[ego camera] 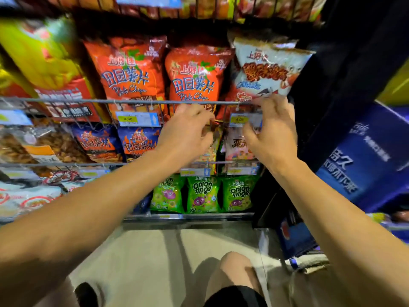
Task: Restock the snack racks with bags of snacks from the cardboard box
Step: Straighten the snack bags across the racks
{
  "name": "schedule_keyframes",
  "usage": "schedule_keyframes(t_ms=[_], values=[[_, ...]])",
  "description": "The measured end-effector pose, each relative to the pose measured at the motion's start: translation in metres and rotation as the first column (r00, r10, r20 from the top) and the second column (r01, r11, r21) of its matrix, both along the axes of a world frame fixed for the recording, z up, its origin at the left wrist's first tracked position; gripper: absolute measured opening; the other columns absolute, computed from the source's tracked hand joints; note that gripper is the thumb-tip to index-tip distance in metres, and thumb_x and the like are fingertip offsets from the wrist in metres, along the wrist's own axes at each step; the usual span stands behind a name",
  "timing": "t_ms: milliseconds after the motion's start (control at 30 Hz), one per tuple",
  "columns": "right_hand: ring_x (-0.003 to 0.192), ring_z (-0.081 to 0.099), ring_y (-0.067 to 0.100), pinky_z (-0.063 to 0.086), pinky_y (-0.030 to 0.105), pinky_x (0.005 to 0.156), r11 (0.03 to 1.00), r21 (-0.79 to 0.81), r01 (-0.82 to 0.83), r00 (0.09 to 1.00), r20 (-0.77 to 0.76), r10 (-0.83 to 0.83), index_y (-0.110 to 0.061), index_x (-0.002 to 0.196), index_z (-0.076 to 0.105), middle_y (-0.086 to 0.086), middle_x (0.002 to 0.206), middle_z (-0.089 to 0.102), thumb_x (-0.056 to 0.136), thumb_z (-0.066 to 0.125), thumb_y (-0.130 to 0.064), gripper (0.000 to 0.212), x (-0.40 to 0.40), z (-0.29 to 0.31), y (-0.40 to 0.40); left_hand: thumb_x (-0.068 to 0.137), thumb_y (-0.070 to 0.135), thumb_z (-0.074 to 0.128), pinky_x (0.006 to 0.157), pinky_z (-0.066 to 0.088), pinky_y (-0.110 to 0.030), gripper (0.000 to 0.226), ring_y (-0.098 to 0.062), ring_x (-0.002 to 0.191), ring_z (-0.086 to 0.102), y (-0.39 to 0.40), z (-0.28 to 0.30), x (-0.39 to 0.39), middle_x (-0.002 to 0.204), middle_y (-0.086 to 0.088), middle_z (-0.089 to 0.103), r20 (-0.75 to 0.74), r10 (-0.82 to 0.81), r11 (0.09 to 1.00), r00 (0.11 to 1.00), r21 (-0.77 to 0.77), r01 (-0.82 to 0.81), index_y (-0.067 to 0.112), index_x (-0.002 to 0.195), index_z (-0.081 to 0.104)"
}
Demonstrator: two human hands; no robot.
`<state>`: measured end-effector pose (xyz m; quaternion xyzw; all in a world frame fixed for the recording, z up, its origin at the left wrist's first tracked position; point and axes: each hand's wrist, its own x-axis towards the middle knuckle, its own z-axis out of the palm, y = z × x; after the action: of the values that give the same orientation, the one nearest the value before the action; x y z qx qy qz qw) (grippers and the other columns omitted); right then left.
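A white snack bag (267, 67) with red lettering leans tilted in the right slot of the upper wire rack (88, 100), behind the front wire. My right hand (272, 134) reaches up to it; its fingertips touch the bag's bottom edge and the thumb sits lower, by a price tag (240, 119). My left hand (188, 129) hovers beside it at the rack front with fingers loosely curled, and I see nothing held in it. Two orange potato chip bags (192, 74) stand to the left of the white bag.
Below are racks with blue chip bags (137, 142) and green onion ring bags (203, 193). Blue cartons (365, 162) stack at the right beside a dark shelf post. Pale floor and my knee (234, 273) lie beneath. Yellow bags fill the blurred left side.
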<state>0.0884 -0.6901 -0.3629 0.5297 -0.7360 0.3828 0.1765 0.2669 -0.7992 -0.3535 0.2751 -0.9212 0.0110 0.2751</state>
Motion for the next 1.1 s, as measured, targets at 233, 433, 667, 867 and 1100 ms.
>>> schedule_keyframes(t_ms=[233, 433, 667, 867, 1100], values=[[0.151, 0.003, 0.041, 0.026, 0.06, 0.117, 0.937, 0.294, 0.191, 0.977, 0.039, -0.211, -0.045, 0.156, 0.018, 0.001, 0.168, 0.0, 0.093, 0.056, -0.058, 0.075, -0.036, 0.047, -0.043, 0.098, 0.038, 0.048, 0.12, 0.011, -0.058, 0.06, -0.041, 0.15, -0.002, -0.038, 0.044, -0.037, 0.166, -0.007, 0.006, 0.055, 0.245, 0.968, 0.968, -0.061, -0.242, 0.034, 0.154, 0.028], [0.15, 0.019, 0.033, 0.012, 0.048, 0.125, 0.968, 0.236, 0.087, 0.991, -0.115, -0.061, -0.034, 0.156, 0.031, 0.003, 0.168, 0.009, 0.098, 0.063, -0.032, 0.067, -0.039, 0.053, -0.062, 0.099, 0.034, 0.047, 0.114, 0.009, -0.07, 0.062, -0.038, 0.15, -0.015, -0.056, 0.044, -0.051, 0.167, -0.001, -0.004, 0.069, 0.261, 0.963, 0.963, 0.056, -0.264, 0.044, 0.153, 0.019], [0.153, -0.007, 0.038, 0.01, 0.042, 0.123, 0.952, 0.297, 0.074, 0.993, -0.114, -0.042, -0.04, 0.157, 0.024, -0.004, 0.168, 0.008, 0.1, 0.057, -0.035, 0.065, -0.046, 0.049, -0.063, 0.1, 0.037, 0.045, 0.116, 0.006, -0.066, 0.062, -0.036, 0.151, -0.013, -0.06, 0.041, -0.051, 0.167, 0.0, -0.002, 0.058, 0.258, 0.964, 0.964, 0.048, -0.261, 0.048, 0.154, 0.015], [0.153, -0.012, 0.036, 0.0, 0.053, 0.122, 0.948, 0.252, 0.192, 0.975, -0.163, -0.154, -0.041, 0.159, 0.013, -0.003, 0.169, -0.009, 0.096, 0.044, -0.064, 0.074, -0.044, 0.045, -0.053, 0.1, 0.054, 0.035, 0.116, 0.004, -0.067, 0.059, -0.033, 0.151, -0.015, -0.059, 0.044, -0.053, 0.167, 0.001, -0.005, 0.055, 0.264, 0.961, 0.963, 0.07, -0.267, 0.047, 0.154, 0.011], [0.152, -0.023, 0.026, -0.005, 0.05, 0.124, 0.884, 0.447, 0.137, 0.978, -0.201, -0.049, -0.04, 0.157, -0.012, -0.011, 0.167, -0.018, 0.094, 0.027, -0.073, 0.081, -0.039, 0.029, -0.064, 0.094, 0.073, 0.017, 0.117, -0.012, -0.062, 0.072, -0.032, 0.149, -0.026, -0.061, 0.042, -0.061, 0.165, -0.001, -0.02, 0.157, 0.28, 0.957, 0.947, 0.037, -0.289, 0.043, 0.157, 0.0]])
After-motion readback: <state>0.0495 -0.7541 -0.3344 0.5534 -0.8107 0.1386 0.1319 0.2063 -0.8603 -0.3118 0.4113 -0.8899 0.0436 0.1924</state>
